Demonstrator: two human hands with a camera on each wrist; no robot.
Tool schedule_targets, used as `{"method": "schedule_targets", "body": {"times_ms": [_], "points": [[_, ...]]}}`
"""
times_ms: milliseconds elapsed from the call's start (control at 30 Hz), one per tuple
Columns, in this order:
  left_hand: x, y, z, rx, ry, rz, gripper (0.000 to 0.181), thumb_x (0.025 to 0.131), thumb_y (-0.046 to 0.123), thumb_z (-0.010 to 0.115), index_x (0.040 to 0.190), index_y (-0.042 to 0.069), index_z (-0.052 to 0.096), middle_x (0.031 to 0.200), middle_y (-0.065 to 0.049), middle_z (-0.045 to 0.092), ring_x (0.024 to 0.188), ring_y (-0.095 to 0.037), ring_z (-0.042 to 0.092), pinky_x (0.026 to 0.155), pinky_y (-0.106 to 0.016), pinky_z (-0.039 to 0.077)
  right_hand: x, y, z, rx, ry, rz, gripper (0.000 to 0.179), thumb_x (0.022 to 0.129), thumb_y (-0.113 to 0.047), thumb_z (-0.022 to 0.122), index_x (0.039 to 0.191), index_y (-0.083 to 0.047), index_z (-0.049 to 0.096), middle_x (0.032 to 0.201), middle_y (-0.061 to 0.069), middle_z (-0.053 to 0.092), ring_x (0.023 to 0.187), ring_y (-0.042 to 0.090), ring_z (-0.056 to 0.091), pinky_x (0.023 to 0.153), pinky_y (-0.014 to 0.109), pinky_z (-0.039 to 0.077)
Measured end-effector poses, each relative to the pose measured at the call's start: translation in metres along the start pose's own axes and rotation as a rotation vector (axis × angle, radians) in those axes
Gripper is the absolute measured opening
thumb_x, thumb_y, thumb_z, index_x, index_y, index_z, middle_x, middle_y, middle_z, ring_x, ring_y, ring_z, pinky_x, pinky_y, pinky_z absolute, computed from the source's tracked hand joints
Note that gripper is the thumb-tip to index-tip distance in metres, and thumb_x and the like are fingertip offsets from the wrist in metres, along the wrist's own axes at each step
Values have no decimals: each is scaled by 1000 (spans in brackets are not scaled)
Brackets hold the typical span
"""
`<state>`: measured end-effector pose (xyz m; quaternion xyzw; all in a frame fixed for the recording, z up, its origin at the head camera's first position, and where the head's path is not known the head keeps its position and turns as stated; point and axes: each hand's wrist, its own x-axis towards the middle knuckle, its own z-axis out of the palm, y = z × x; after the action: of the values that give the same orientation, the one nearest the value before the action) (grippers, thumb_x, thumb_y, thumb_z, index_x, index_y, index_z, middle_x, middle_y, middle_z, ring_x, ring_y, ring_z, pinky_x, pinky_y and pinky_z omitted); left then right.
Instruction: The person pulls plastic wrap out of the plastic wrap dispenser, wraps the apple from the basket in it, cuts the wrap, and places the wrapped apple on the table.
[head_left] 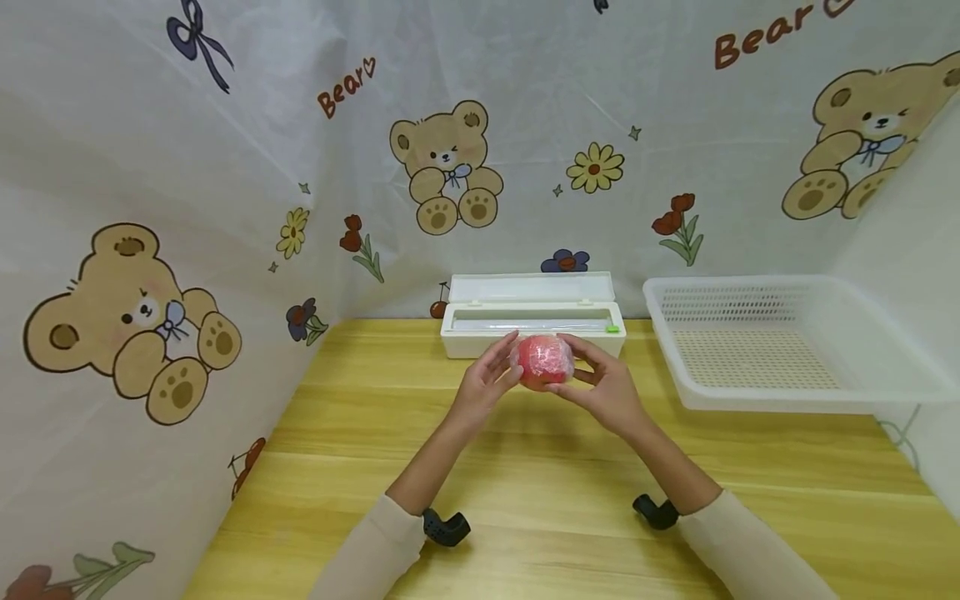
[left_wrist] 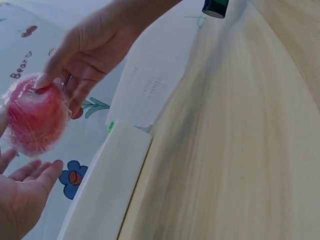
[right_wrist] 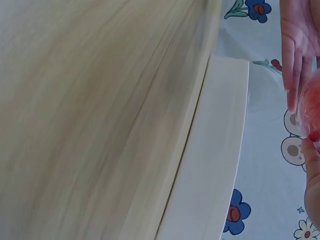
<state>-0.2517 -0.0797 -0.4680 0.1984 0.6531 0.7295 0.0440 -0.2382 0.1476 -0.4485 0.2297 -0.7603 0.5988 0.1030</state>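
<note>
A red apple (head_left: 545, 363) wrapped in clear cling film is held up above the table, before an open white cling film dispenser (head_left: 532, 342). My right hand (head_left: 611, 392) grips it from the right, thumb low and forefinger near the top. In the left wrist view the right thumb presses by the dip of the apple (left_wrist: 37, 117). On the apple's left side is my left hand (head_left: 483, 383), its thumb against the film. That left hand (left_wrist: 22, 195) has its other fingers stretched out, apart from the apple in the left wrist view.
A white plastic basket (head_left: 765, 396) stands on the right of the wooden table (head_left: 555, 500). The dispenser's lid (head_left: 532, 288) is raised, and a green slider (head_left: 612, 329) sits at its right end. A bear-print cloth (head_left: 517, 158) covers the back and left sides.
</note>
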Motion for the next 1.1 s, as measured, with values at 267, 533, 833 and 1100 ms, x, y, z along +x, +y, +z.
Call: {"method": "schedule_targets", "body": {"times_ms": [267,533,833,1100], "points": [[-1,-4,-2,-97,30,16,52,104,31,60,150,11,50,155,-4,47,140,-23,48,104,-34,49,0,9,-1,86,12,8,69,81,-1,85,143,-8,56,145,10,56,129,33,55,93,27,54],[0,-3,2,-21,57,33,47,104,27,59,146,7,54,149,-6,54,131,-24,56,99,-33,52,-2,11,-1,93,25,16,67,80,-1,85,141,-8,59,144,10,57,126,27,57,92,28,55],[19,17,4,142,33,127,57,113,43,20,159,13,32,156,-12,45,142,-24,45,112,-44,42,3,7,-4,120,44,20,69,80,0,85,142,-7,57,143,12,56,125,19,57,91,27,55],[25,19,16,156,-28,120,60,113,39,9,159,9,33,161,-8,38,148,-22,34,119,-46,31,2,5,1,119,26,29,68,81,-1,85,143,-7,57,144,11,56,129,31,56,92,30,55]]}}
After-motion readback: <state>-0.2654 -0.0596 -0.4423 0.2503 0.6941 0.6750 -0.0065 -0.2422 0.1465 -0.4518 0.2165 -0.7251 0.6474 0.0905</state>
